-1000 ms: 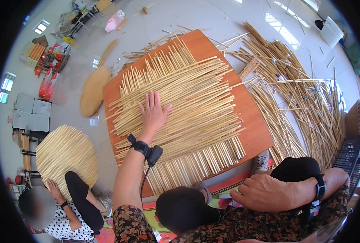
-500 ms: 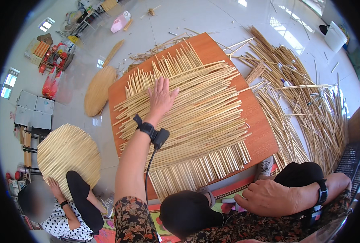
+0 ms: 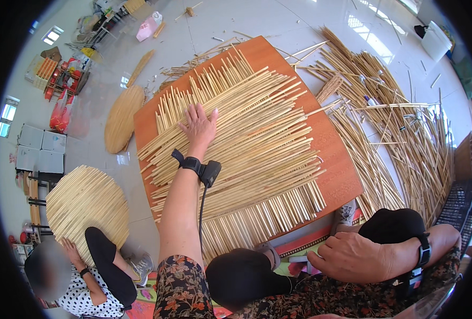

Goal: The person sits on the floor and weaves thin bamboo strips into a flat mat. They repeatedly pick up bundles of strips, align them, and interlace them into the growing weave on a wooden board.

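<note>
My left hand (image 3: 200, 126) lies flat with spread fingers on the upper layer of pale straw-coloured stalks (image 3: 246, 143). These stalks run crosswise over a lower layer of stalks (image 3: 246, 222), whose ends show at the near and far sides. Both layers rest on a reddish-brown board (image 3: 336, 175). A wristband with a black device and cable is on my left wrist. My right hand (image 3: 350, 257) is closed near my knee, away from the stalks. A light grey stick-like piece (image 3: 298, 259) shows beside its fingertips; whether the fingers grip it is hidden.
Loose stalks (image 3: 406, 133) heap on the floor at right, near a dark plastic crate (image 3: 459, 207). A person at left rests a hand (image 3: 72, 250) on a round stalk panel (image 3: 87, 202). An oval woven panel (image 3: 123, 119) lies beyond it. A white bucket (image 3: 437, 41) stands far right.
My left hand has slid slightly left and nearer with the upper stalks under it. The far stalks now slant more, their left ends nearer me. My right hand stays closed in place.
</note>
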Available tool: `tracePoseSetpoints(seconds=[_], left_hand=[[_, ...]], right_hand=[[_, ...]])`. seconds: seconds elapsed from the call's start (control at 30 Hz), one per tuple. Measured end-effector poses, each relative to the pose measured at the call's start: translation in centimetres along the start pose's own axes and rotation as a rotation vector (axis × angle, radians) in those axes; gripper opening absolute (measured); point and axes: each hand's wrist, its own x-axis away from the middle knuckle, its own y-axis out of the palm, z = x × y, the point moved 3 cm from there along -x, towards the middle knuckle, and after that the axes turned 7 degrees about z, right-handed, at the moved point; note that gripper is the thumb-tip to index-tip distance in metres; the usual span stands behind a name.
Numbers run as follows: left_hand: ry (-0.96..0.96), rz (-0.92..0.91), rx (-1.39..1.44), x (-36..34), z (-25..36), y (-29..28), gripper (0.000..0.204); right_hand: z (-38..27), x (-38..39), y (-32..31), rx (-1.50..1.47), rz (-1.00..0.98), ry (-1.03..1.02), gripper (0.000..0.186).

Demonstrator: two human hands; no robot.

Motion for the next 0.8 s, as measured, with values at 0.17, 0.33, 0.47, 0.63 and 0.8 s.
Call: tracePoseSetpoints(seconds=[0.17,0.33,0.47,0.63,0.8], left_hand=[[0.143,-0.001,-0.033,0.5,0.8,0.9,0.082],[0.184,-0.075,0.04,2.1,0.8,0.1,0.086],[0.239,-0.072,0.017,3.4,0.4,0.1,0.087],[0.273,-0.08,0.019,4.2,0.7,0.1,0.09],[0.349,-0.077,0.04,5.5,0.0,-0.7,0.093]], right_hand=[[-0.2,0.1,0.7,0.008,0.031,-0.01,0.016],[-0.2,0.3,-0.1,0.002,-0.001,-0.005,0.019],[-0.3,0.1,-0.6,0.004,-0.046,-0.062,0.021],[-0.3,0.3,-0.1,-0.017,-0.05,-0.033,0.019],[-0.4,0.1,-0.3,-0.032,-0.052,-0.047,0.017]])
